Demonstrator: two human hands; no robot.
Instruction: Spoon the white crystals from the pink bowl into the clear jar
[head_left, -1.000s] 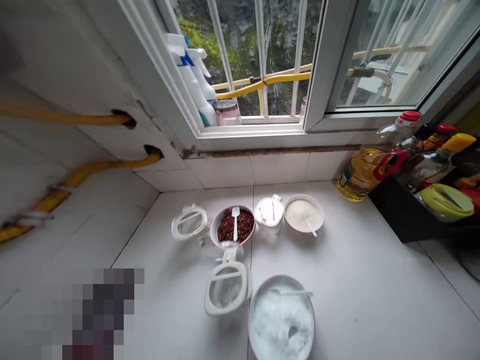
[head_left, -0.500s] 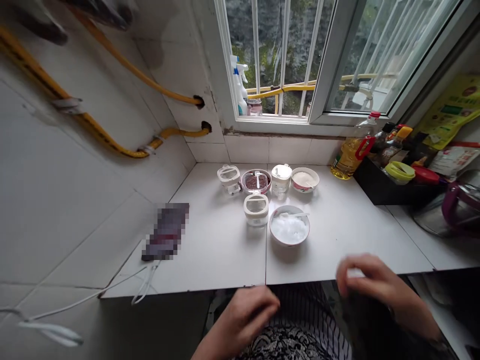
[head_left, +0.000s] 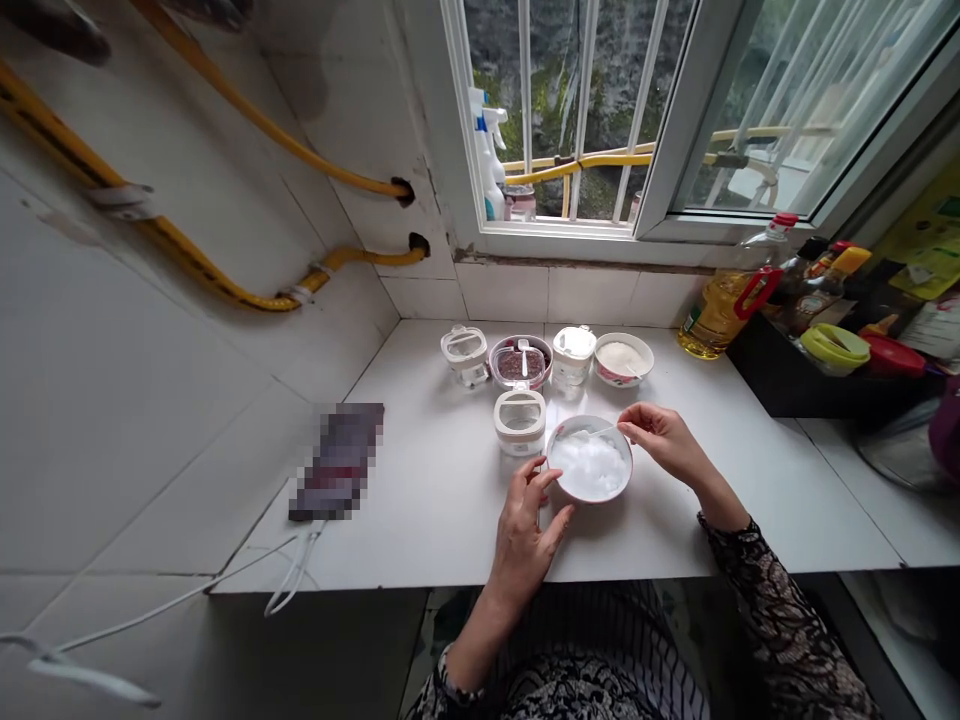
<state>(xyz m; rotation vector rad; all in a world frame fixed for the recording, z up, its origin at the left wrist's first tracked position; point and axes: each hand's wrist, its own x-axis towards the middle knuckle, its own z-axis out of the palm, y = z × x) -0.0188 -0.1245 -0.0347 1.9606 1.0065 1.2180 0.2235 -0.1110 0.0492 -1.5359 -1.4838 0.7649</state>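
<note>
White counter (head_left: 420, 500), lower centre: my right hand (head_left: 660, 440) pinches the light spoon (head_left: 601, 432) by its handle end; left hand (head_left: 523, 530), fingers apart, steadies the smooth bowl (head_left: 596, 498) at its rim.

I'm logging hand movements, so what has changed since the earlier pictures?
Both hands moved forward over the counter. The left hand now reaches the front bowl's left rim, fingers spread; the right hand, also moved leftward, has taken hold of the white spoon. The jars and bowls behind look unmoved.
</note>
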